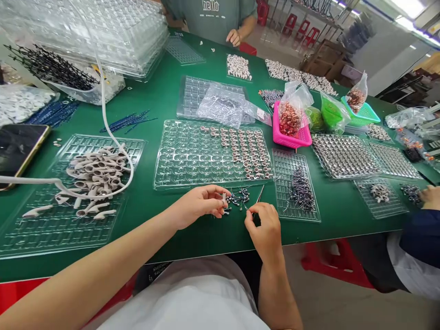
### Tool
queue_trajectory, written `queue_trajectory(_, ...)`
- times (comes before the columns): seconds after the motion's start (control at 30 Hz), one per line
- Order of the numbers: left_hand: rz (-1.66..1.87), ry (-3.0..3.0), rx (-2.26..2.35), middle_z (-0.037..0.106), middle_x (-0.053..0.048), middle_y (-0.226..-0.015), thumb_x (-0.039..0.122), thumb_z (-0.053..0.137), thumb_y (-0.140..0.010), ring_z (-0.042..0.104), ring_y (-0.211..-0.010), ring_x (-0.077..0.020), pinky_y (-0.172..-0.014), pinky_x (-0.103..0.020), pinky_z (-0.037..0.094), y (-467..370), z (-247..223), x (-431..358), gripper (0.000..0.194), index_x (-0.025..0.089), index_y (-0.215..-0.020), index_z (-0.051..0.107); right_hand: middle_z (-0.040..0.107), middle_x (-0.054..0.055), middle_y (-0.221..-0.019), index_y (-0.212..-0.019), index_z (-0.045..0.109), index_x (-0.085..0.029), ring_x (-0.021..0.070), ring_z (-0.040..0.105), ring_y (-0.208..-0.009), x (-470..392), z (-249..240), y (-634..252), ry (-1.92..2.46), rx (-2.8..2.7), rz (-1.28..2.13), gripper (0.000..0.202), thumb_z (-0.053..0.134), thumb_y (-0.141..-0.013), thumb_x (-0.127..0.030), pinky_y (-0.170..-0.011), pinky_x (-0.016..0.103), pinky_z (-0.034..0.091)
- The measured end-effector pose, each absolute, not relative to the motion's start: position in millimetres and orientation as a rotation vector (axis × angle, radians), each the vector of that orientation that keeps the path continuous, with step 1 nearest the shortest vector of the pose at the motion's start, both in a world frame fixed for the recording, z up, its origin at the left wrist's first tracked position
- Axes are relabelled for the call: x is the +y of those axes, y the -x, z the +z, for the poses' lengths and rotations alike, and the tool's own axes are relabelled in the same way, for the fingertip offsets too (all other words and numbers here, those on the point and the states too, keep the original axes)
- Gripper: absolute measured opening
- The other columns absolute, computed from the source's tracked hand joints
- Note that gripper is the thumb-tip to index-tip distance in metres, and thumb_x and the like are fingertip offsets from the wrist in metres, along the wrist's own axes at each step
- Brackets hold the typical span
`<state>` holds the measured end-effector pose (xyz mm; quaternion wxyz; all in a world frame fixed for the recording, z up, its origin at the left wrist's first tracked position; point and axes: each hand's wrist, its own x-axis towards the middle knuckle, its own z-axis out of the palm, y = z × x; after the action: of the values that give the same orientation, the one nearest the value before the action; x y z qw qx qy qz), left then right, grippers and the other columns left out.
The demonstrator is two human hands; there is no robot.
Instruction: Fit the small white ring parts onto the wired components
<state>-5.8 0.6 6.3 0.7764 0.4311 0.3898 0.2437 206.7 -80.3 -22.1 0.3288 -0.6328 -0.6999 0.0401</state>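
Note:
My left hand (202, 202) is closed in a pinch on a small whitish earphone shell (224, 198). My right hand (265, 225) grips slim metal tweezers (261, 192), their tip pointing up and away; whether its fingertips also pinch a tiny wired part I cannot tell. Between the hands lies a small heap of dark wired parts (240, 197) on the green table. Just beyond them sits a clear blister tray (192, 158), its right side filled with rows of pale shells (252, 151). To my left, a heap of loose earphone shells (98, 172) rests on another clear tray (30, 231).
A white cable (103, 91) loops over the left heap, near a phone (22, 146). At right are a tray of wired parts (300, 190), a pink basket (292, 137) and filled trays (345, 156). Co-workers' hands show across the table (233, 37) and at the right edge.

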Motion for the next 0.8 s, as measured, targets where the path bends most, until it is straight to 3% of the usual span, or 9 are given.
queue_trajectory(0.1, 0.510, -0.845, 0.812, 0.066, -0.003, -0.086, 0.015, 0.062, -0.071, 0.066, -0.072, -0.0138, -0.066, -0.028, 0.055, 5, 8, 1, 0.019, 0.017, -0.090, 0.061, 0.066, 0.001, -0.081, -0.089, 0.061, -0.021, 0.0165, 0.061, -0.078, -85, -19, -202, 1.592, -1.757, 0.191, 0.010, 0.057, -0.087, -0.013, -0.073, 0.032, 0.049)
queue_trajectory(0.27, 0.501, -0.858, 0.755, 0.064, -0.004, -0.087, 0.009, 0.054, -0.062, 0.061, -0.074, -0.0128, -0.064, -0.025, 0.051, 8, 8, 1, 0.028, 0.017, -0.089, 0.059, 0.066, -0.001, -0.078, -0.090, 0.061, -0.021, 0.0131, 0.061, -0.072, -86, -18, -187, 1.502, -1.718, 0.351, 0.011, 0.059, -0.086, -0.012, -0.068, 0.027, 0.049)
queue_trajectory(0.37, 0.526, -1.005, 0.766, 0.058, -0.002, -0.085, 0.016, 0.057, -0.069, 0.054, -0.071, -0.0121, -0.061, -0.025, 0.046, 12, 10, 0, 0.027, 0.017, -0.096, 0.058, 0.065, 0.000, -0.079, -0.090, 0.059, -0.021, 0.0135, 0.059, -0.073, -82, -19, -180, 1.430, -1.760, 0.396, 0.012, 0.057, -0.086, -0.010, -0.069, 0.029, 0.049)
queue_trajectory(0.53, 0.440, -1.672, 0.892, 0.054, -0.002, -0.092, 0.037, 0.066, -0.082, 0.051, -0.082, -0.0170, -0.075, -0.032, 0.046, 20, 21, -4, 0.031, 0.020, -0.108, 0.061, 0.063, 0.001, -0.079, -0.088, 0.056, -0.021, 0.0148, 0.056, -0.073, -78, -19, -178, 1.325, -1.913, 0.453, 0.014, 0.056, -0.085, -0.007, -0.069, 0.031, 0.046)
queue_trajectory(0.67, 0.385, -1.968, 0.862, 0.054, -0.004, -0.097, 0.030, 0.059, -0.089, 0.053, -0.085, -0.0177, -0.074, -0.030, 0.043, 23, 20, -7, 0.017, 0.020, -0.101, 0.067, 0.063, 0.001, -0.081, -0.092, 0.055, -0.021, 0.0153, 0.057, -0.075, -77, -18, -179, 1.256, -1.974, 0.460, 0.019, 0.058, -0.084, -0.004, -0.070, 0.031, 0.046)
queue_trajectory(0.8, 0.385, -2.038, 0.842, 0.055, -0.005, -0.096, 0.025, 0.054, -0.093, 0.055, -0.086, -0.0179, -0.074, -0.029, 0.042, 22, 13, -8, 0.017, 0.019, -0.096, 0.070, 0.063, 0.001, -0.080, -0.091, 0.056, -0.021, 0.0150, 0.057, -0.074, -78, -18, -179, 1.253, -1.949, 0.467, 0.019, 0.058, -0.083, -0.004, -0.070, 0.031, 0.046)
